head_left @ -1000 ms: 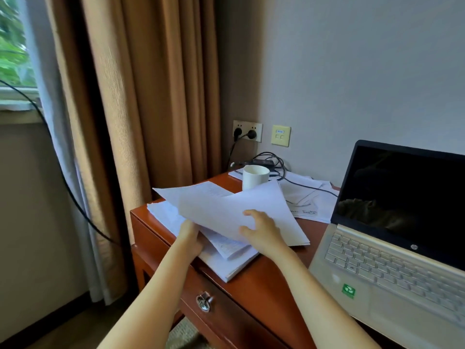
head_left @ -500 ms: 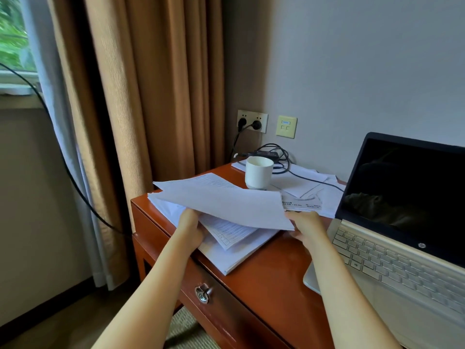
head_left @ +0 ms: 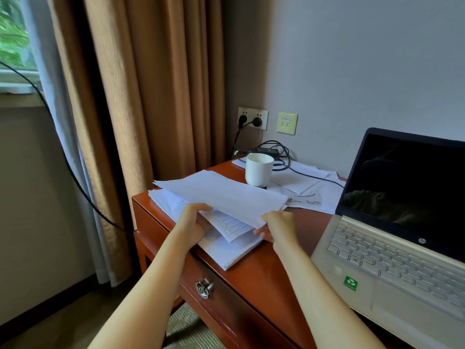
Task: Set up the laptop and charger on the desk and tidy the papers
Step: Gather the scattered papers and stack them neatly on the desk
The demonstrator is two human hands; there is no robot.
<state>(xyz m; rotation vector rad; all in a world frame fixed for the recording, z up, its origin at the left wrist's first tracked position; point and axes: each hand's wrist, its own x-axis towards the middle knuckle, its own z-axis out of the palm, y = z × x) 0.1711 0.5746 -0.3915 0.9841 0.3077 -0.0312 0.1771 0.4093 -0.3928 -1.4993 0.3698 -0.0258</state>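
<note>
My left hand point(head_left: 193, 220) and right hand point(head_left: 279, 226) both pinch the loose white paper sheets point(head_left: 221, 195), held above the red-brown wooden desk's point(head_left: 264, 268) front-left corner. I'd square their edges before lowering.

Glossy red wood desk point(head_left: 264, 270) w/ metal pull point(head_left: 203, 288), matt white papers point(head_left: 221, 195), woven cloth curtain point(head_left: 151, 84)

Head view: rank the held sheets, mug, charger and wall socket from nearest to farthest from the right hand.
1. Held sheets: gripped by the right hand.
2. Mug: just behind the sheets.
3. Charger: behind the mug.
4. Wall socket: farthest, above the charger.
</note>
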